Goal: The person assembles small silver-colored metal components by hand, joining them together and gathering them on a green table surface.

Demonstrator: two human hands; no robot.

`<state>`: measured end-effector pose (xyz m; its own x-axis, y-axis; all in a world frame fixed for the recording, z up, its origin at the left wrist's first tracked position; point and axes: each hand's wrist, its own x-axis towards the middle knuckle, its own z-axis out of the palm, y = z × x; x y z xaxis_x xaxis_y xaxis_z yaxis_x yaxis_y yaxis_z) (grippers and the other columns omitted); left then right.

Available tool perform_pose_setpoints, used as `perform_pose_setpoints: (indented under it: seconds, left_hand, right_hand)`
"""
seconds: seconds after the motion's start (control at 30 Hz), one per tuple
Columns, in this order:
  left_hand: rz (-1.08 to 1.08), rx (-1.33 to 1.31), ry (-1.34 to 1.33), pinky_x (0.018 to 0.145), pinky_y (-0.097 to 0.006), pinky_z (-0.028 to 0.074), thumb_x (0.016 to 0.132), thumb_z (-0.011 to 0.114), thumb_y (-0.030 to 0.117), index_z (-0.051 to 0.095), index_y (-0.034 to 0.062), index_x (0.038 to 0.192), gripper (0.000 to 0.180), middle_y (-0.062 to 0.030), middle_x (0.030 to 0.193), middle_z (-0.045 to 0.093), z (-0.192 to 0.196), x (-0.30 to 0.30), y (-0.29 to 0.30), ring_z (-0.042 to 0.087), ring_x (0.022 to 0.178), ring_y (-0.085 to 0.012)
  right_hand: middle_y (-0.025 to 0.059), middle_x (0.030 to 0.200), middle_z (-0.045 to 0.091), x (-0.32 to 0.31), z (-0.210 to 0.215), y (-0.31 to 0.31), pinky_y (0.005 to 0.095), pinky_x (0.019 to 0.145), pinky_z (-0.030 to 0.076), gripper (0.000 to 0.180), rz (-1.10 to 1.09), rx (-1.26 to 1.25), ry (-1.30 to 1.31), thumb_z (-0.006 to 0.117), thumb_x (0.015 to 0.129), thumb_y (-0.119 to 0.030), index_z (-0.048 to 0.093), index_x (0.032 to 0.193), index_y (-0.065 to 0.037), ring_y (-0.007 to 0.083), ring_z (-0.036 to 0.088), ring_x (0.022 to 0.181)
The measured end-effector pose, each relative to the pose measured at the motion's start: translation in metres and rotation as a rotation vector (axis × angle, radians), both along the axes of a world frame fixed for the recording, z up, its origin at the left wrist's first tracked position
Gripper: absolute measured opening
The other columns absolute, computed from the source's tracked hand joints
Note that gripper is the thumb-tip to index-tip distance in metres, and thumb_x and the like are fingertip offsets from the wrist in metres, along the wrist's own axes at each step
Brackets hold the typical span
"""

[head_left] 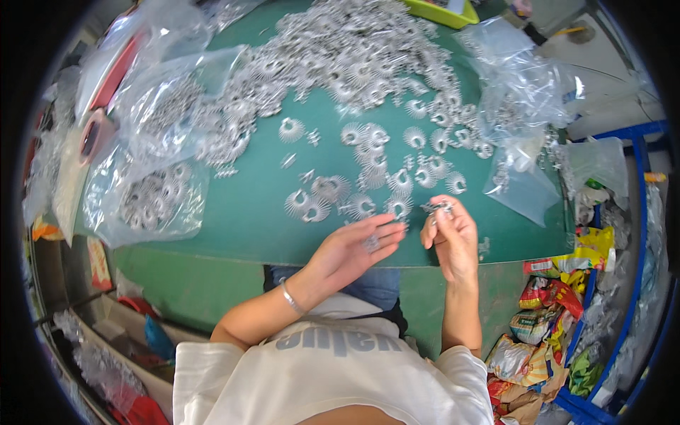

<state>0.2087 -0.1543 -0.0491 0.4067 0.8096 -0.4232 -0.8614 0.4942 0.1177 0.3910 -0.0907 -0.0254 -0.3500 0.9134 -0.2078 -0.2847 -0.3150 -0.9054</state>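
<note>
My left hand (pixel 355 248) is turned palm up near the table's front edge, its fingers stretched out. A small silvery piece (pixel 371 243) lies loose on its fingers, too small to name. To its right, my right hand (pixel 453 234) is closed in a pinch on a small grey toothed metal piece (pixel 437 207). Just beyond the hands, round silvery fan-shaped pieces with radiating spokes (pixel 362 206) and small toothed bits (pixel 307 176) lie scattered on the green tabletop (pixel 276 230). One fan-shaped piece (pixel 399 205) is close to the left fingertips.
A large heap of silvery pieces (pixel 347 53) covers the table's far side. Clear plastic bags with pieces stand at the left (pixel 152 202) and right (pixel 517 106). A yellow-green tray (pixel 443 13) is at the back. Colourful packets (pixel 538 319) fill a blue-framed rack (pixel 641 184) at right.
</note>
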Motion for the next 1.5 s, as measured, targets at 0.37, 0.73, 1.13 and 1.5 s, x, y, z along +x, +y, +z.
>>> perform_pose_setpoints:
  seconds: [0.37, 0.73, 1.13, 1.5]
  left_hand:
    - [-0.074, 0.042, -0.056, 0.046, -0.020, 0.027, 0.090, 0.045, 0.012, 0.054, 0.0009, 0.105, 0.020, 0.0036, 0.063, 0.033, -0.003, -0.013, 0.000, 0.030, 0.054, -0.0062]
    - [-0.112, 0.051, 0.034, 0.037, -0.019, 0.019, 0.092, 0.042, 0.011, 0.054, 0.0021, 0.104, 0.019, 0.0067, 0.053, 0.025, -0.006, -0.020, -0.008, 0.021, 0.043, -0.0039]
    - [-0.134, 0.014, 0.072, 0.037, -0.019, 0.018, 0.092, 0.042, 0.011, 0.053, 0.0016, 0.103, 0.018, 0.0068, 0.052, 0.024, 0.000, -0.012, -0.002, 0.020, 0.043, -0.0039]
    - [-0.091, -0.019, 0.153, 0.036, -0.019, 0.019, 0.092, 0.042, 0.011, 0.054, 0.0018, 0.100, 0.017, 0.0067, 0.050, 0.023, -0.001, -0.017, 0.006, 0.021, 0.041, -0.0040]
  right_hand:
    - [0.0071, 0.080, 0.056, 0.045, -0.004, 0.081, 0.0274, 0.061, 0.045, 0.020, -0.187, 0.060, -0.020, 0.047, 0.091, -0.012, 0.048, 0.108, -0.001, 0.0146, 0.054, 0.066]
    - [0.0153, 0.125, 0.047, 0.052, 0.003, 0.155, 0.0277, 0.074, 0.045, 0.043, -0.392, 0.333, -0.596, 0.046, 0.087, -0.004, 0.038, 0.129, 0.002, 0.0191, 0.055, 0.098]
    - [0.0108, 0.098, 0.064, 0.084, -0.016, 0.174, 0.0273, 0.067, 0.047, 0.023, -0.493, 0.847, -0.912, 0.049, 0.087, -0.005, 0.058, 0.108, 0.002, 0.0174, 0.061, 0.083]
    - [0.0154, 0.112, 0.054, 0.044, -0.035, 0.203, 0.0442, 0.092, 0.035, 0.031, -0.329, 1.119, -1.647, 0.052, 0.067, 0.003, 0.061, 0.098, 0.000, 0.0345, 0.045, 0.110]
